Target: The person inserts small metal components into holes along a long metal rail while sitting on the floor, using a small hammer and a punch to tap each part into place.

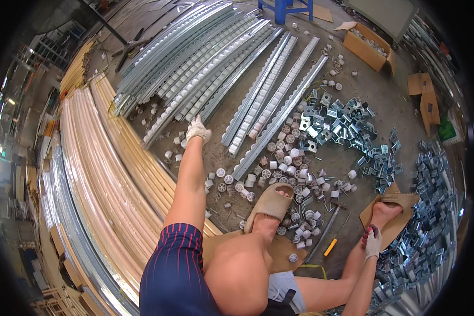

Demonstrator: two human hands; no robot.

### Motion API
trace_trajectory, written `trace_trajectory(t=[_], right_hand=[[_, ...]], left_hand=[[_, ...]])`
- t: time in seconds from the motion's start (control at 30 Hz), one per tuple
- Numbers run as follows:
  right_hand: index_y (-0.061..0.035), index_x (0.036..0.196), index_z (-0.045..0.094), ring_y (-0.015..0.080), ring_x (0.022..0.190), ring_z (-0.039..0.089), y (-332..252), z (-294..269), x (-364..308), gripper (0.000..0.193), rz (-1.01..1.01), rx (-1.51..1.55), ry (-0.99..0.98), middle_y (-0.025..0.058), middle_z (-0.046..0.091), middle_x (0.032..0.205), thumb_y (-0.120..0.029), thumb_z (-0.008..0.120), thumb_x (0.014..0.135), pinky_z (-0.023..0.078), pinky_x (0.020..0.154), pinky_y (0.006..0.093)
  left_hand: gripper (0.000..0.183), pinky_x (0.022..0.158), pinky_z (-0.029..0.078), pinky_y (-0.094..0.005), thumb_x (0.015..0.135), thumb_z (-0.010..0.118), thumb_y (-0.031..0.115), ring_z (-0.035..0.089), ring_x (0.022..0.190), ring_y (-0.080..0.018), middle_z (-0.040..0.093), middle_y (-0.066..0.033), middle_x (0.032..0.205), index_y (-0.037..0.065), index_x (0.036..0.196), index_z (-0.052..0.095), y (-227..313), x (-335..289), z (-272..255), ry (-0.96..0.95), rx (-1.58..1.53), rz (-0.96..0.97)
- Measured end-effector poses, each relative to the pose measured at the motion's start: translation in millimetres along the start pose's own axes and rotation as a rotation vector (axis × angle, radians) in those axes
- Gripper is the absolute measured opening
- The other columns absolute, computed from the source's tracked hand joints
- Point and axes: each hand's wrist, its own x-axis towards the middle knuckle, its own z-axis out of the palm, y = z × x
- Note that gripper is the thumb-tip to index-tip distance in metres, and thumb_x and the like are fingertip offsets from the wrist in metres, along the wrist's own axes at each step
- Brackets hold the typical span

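My left hand [197,131], in a pale work glove, is stretched far forward. Its fingers are apart, close to the near ends of metal roller tracks [180,102] lined with white wheels. No object shows in it. My right hand [373,242], gloved with bare fingertips, is low at the right against my ankle. Its fingers are curled, and what they hold, if anything, is hidden. Several separate roller tracks [279,124] lie to the right of the left hand. Loose white wheels [295,168] are heaped around my left sandal [271,208].
Metal brackets [334,118] form a pile ahead, with a larger heap [426,210] at the right. A hammer [326,231] and a yellow-handled tool [330,247] lie between my feet. Long wrapped bars [105,158] line the left. A cardboard box [368,50] and blue stool [280,10] stand farther off.
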Motion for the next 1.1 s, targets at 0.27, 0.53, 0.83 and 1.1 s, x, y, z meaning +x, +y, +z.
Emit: trace_trajectory(t=[0.27,0.53,0.83,1.1], right_hand=[[0.0002,0.133,0.061,0.0105,0.076,0.061,-15,100,-6,0.031,-0.001,-0.223,0.006,0.0028,0.067,0.096,-0.01,0.06,0.103,0.051,0.065,0.0257],[0.0034,0.132,0.065,0.0171,0.104,0.07,-34,135,-4,0.034,-0.165,-0.586,-0.084,0.0126,0.074,0.117,-0.007,0.064,0.1,0.055,0.095,0.0301],[0.0043,0.133,0.063,0.0158,0.101,0.07,-21,151,-33,0.034,-0.088,-0.477,-0.115,0.0122,0.074,0.116,-0.004,0.061,0.1,0.055,0.092,0.0296],[0.0044,0.133,0.063,0.0167,0.097,0.07,12,140,-52,0.034,-0.036,-0.483,-0.125,0.0129,0.074,0.114,-0.005,0.061,0.101,0.056,0.09,0.0307]], left_hand=[[0.087,0.111,0.05,-0.0438,0.086,0.079,0.05,0.059,0.136,-0.0372,0.053,-0.0197,0.153,0.007,0.155,0.048,21,19,-16,-0.103,0.021,-0.094],[0.064,0.103,0.055,-0.0475,0.085,0.085,0.042,0.064,0.126,-0.0394,0.059,-0.0208,0.14,0.008,0.134,0.061,31,22,3,0.134,-0.084,-0.208],[0.042,0.088,0.059,-0.0482,0.082,0.085,0.036,0.074,0.102,-0.0359,0.075,-0.016,0.101,0.013,0.112,0.069,-7,-35,50,0.259,-0.171,-0.082],[0.067,0.092,0.056,-0.0452,0.075,0.09,0.038,0.069,0.107,-0.0355,0.071,-0.0163,0.114,0.006,0.128,0.065,-33,-63,37,0.429,-0.473,0.083]])
